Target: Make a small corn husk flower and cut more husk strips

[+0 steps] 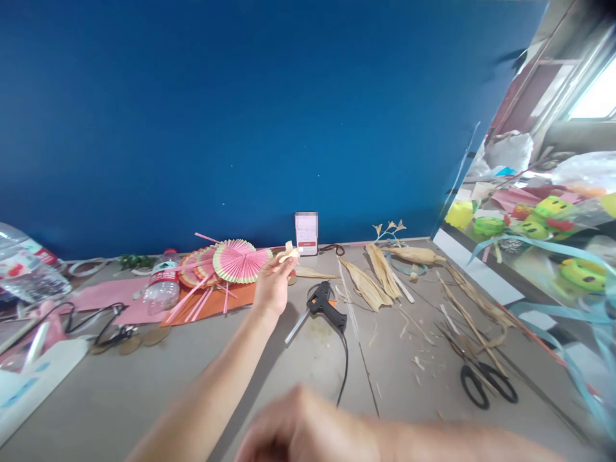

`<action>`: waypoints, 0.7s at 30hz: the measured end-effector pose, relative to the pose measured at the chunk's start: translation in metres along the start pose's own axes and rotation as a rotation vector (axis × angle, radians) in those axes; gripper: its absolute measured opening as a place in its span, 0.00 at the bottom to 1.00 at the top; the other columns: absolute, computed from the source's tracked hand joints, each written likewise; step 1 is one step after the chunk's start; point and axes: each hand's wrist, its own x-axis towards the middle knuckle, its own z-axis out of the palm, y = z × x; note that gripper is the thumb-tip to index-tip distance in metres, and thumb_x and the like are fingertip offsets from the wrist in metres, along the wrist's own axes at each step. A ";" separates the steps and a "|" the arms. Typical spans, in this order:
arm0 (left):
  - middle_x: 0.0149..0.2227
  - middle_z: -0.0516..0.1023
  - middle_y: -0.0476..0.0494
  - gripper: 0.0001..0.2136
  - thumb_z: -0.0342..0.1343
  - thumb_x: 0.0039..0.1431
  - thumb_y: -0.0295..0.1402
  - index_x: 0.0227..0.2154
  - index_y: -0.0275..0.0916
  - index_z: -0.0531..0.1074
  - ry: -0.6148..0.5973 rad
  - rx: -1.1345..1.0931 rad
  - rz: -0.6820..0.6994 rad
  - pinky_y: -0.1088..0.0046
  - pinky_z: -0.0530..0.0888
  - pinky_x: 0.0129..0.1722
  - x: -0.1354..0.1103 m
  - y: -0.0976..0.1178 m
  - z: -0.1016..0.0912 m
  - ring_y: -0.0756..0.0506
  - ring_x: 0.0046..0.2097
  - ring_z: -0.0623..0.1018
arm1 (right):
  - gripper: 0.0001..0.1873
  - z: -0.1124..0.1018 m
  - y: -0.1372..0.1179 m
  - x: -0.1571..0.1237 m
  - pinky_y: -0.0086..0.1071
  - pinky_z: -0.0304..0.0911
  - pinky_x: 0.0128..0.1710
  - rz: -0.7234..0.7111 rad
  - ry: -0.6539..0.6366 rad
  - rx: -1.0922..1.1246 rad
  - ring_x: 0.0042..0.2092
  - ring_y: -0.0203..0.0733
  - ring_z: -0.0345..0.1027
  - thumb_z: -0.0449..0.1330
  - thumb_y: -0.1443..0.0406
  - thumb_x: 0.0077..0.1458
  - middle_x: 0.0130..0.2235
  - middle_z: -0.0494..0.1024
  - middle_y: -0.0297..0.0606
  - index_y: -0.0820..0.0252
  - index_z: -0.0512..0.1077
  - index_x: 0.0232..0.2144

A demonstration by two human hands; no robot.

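Observation:
Raised over the middle of the table, my left hand (273, 282) pinches a small pale piece of corn husk (290, 254) between thumb and fingertips. My right hand (301, 423) is close to the camera at the bottom edge, smeared by motion; its fingers bend downward and their tips are out of sight. A black glue gun (327, 308) with a clear glue stick lies just right of my left hand. Dried corn husks (368, 285) are spread further right, near a small husk flower sprig (389, 230). Black-handled scissors (488, 385) lie at the right.
A phone (307, 244) leans against the blue wall panel (289, 115). Pink folded paper fans (242, 262) and plastic bottles (163, 282) stand at the left. The glue gun's cord (345, 369) runs toward the front. Light-blue ribbon (543, 251) hangs at the right edge.

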 end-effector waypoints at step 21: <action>0.38 0.75 0.43 0.06 0.62 0.41 0.33 0.24 0.37 0.76 -0.248 -0.475 -0.329 0.71 0.65 0.43 -0.030 0.040 0.026 0.46 0.42 0.71 | 0.04 -0.111 -0.001 0.017 0.29 0.58 0.29 0.001 0.928 -0.297 0.27 0.35 0.61 0.56 0.65 0.47 0.24 0.72 0.33 0.61 0.70 0.26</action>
